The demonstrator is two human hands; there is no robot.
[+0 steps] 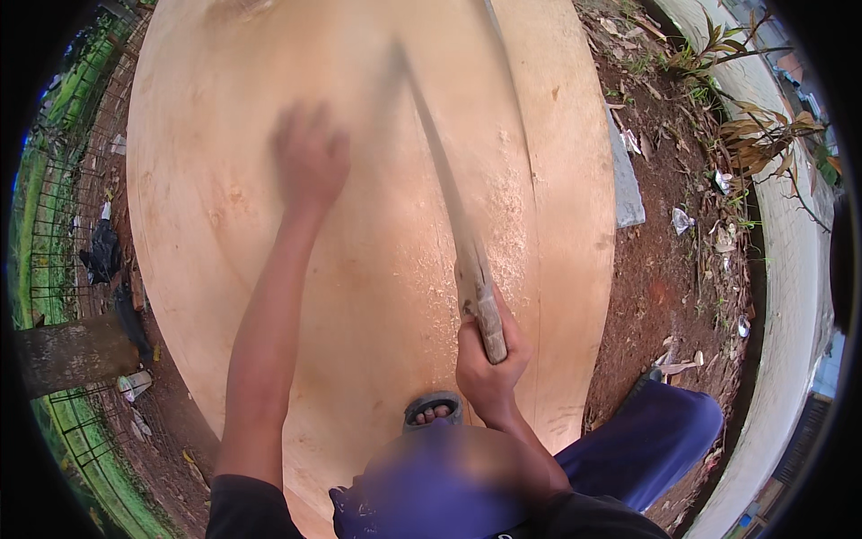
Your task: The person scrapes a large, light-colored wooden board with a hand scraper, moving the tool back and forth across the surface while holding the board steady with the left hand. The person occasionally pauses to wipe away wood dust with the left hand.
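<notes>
A large pale plywood sheet (350, 359) spreads out below me. My right hand (489, 364) is closed round the worn wooden handle of a handsaw (446, 180). The saw's long narrow blade points away over the board and slightly left, its far end blurred. Sawdust (503, 216) is scattered on both sides of the blade. To the left of the saw, my left hand (312, 162) rests on the sheet, empty, its somewhat blurred fingers pointing away from me. A long dark line, a cut or seam, runs across the board right of the blade.
My sandalled foot (433, 410) stands on the sheet near me. Brown soil with litter and leaves (664, 269) borders the board, with a grey slab (627, 184) at its right edge. A low pale wall (790, 296) bounds the right; a wire fence (67, 225) and a log (81, 353) lie left.
</notes>
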